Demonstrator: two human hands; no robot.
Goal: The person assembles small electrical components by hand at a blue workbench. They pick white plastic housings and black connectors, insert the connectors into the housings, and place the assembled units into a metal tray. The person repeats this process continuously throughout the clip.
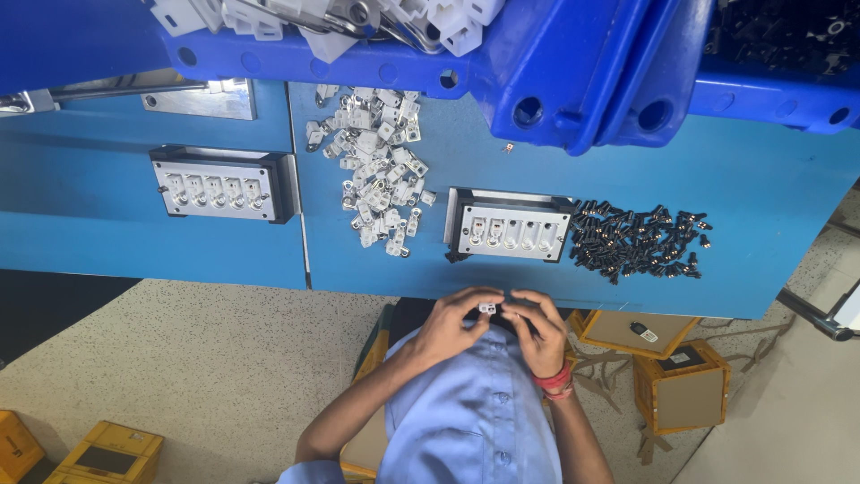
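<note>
We judge the small white part point(486, 307) wants a steady pinch, kept level while we work at it; it sits at lower centre of the frame, pinched in the fingertips of the left hand point(452, 323); the right hand point(540, 330) closes beside it, touching; both are just below the edge of the blue counter point(761, 179).
</note>
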